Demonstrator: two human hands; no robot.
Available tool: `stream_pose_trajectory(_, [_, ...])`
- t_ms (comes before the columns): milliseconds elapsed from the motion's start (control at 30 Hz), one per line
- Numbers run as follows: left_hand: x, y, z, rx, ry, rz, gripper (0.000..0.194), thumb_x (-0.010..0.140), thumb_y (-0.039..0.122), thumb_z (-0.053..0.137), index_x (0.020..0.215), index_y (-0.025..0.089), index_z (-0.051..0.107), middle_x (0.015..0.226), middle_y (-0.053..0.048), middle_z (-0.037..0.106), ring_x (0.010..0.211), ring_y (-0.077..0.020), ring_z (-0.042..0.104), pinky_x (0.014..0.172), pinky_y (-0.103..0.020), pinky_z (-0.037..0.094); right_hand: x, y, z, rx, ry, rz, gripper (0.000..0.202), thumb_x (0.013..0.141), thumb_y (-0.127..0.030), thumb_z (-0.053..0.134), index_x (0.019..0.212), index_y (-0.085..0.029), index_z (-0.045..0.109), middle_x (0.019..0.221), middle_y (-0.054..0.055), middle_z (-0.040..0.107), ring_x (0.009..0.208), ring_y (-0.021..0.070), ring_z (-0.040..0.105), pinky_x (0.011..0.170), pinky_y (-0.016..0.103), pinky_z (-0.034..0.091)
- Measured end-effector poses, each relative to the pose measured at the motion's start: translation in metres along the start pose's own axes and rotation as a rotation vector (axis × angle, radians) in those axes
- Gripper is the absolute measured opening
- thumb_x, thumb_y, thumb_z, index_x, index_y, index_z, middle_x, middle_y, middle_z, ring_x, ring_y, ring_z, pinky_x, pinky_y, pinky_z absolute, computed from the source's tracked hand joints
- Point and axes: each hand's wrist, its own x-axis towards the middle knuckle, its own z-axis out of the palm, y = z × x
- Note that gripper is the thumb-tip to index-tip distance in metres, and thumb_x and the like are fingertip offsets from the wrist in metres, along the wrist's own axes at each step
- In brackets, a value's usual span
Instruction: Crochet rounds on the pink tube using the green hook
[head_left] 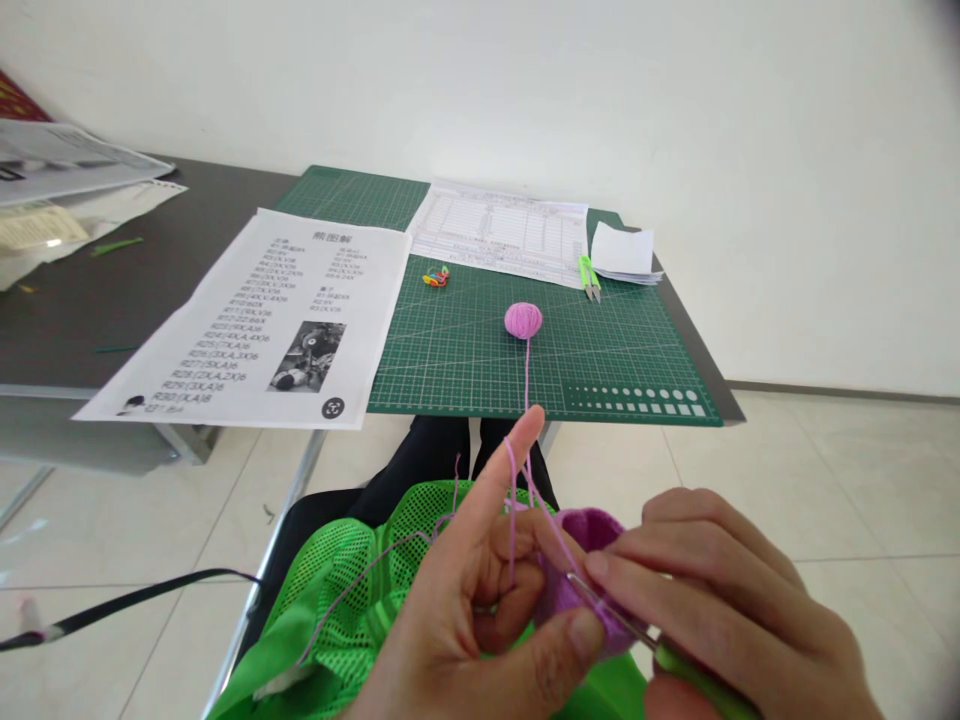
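My left hand (480, 600) pinches the edge of a pink-purple crochet piece (592, 525), its index finger raised with yarn looped over it. In my right hand (720, 580) is a crochet hook (622, 618) with a metal shaft and green handle; its tip lies at the edge of the piece, by the left thumb. The yarn (527, 375) runs from the raised finger up to a small pink-purple yarn ball (523, 321) on the green cutting mat (465, 370). A loose yarn tail (360, 580) trails over the green mesh garment (330, 570) on my lap.
A printed pattern sheet (225, 310) overhangs the mat's left front edge. Behind lie a form sheet (495, 230), colourful stitch markers (436, 277), green thread snips (590, 279) and white paper slips (624, 250). More papers (67, 165) rest on the dark table (202, 200) at left.
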Motion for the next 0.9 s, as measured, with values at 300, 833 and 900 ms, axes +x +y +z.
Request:
stream_pose_trajectory(300, [0.002,0.007,0.002,-0.052,0.012,-0.010,0.068,0.086,0.028,0.082,0.141,0.056,0.054,0.087,0.003,0.067,0.066,-0.0079,0.045,0.059,-0.022,0.028,0.008,-0.003,0.008,0.051,0.113,0.045,0.031,0.106,-0.021,0.044,0.083,-0.012,0.063,0.071,0.002,0.065,0.069,0.0090,0.059,0.062,0.024,0.055])
stream_pose_trajectory(833, [0.007,0.008,-0.002,-0.161,-0.023,-0.080,0.064,0.081,0.026,0.086,0.137,0.048,0.062,0.082,0.005,0.067,0.054,-0.0081,0.019,0.056,-0.036,0.011,0.005,0.003,0.003,0.047,-0.065,0.024,0.032,0.099,-0.045,0.056,0.083,-0.022,0.071,0.068,0.003,0.064,0.066,0.0170,0.060,0.061,0.032,0.054])
stream_pose_trajectory(900, [0.007,0.007,-0.001,-0.166,-0.043,-0.077,0.064,0.083,0.025,0.084,0.138,0.048,0.061,0.083,0.004,0.067,0.054,-0.0076,0.019,0.055,-0.036,0.011,0.000,0.002,0.003,0.001,-0.091,0.003,0.034,0.097,-0.049,0.057,0.082,-0.022,0.072,0.068,0.004,0.064,0.067,0.0177,0.060,0.062,0.033,0.054])
